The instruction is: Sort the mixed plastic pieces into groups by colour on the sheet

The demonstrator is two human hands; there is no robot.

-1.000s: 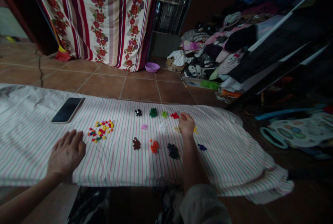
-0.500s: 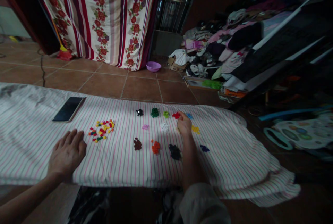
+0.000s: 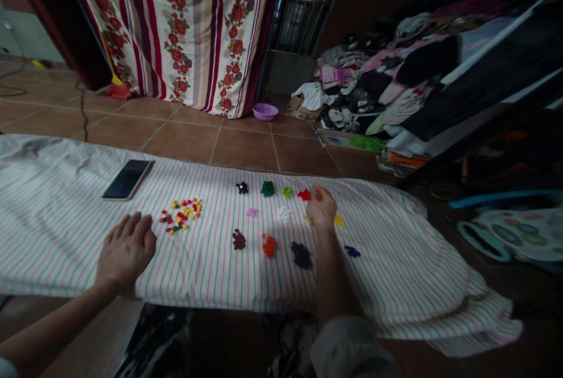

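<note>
My left hand (image 3: 127, 246) lies flat on the striped cloth (image 3: 197, 272), fingers stretched out, beside a mixed pile of small colored pieces (image 3: 180, 215). My right hand (image 3: 322, 207) is just right of a small red pile (image 3: 304, 195), its fingers curled together. Whatever is between its fingertips is too small to make out. Around it are piles sorted by color: lime green (image 3: 287, 192), white (image 3: 284, 214), beige (image 3: 308, 220), yellow (image 3: 339, 221), black (image 3: 301, 255) and dark blue (image 3: 352, 251). Farther left are dark green (image 3: 267, 189), pink (image 3: 252, 212), orange (image 3: 268, 245) and brown (image 3: 238, 239) piles.
A phone (image 3: 128, 179) lies at the back left of the cloth, and a small black pile (image 3: 242, 188) sits near the far edge. Beyond, on the tiled floor, are a purple basin (image 3: 265, 112), a red broom (image 3: 118, 91) and heaped clothes (image 3: 352, 82).
My right hand has shifted slightly right, away from the red pile, and now covers the light blue pile seen before. My left hand stays flat. The whole view has swung a little left.
</note>
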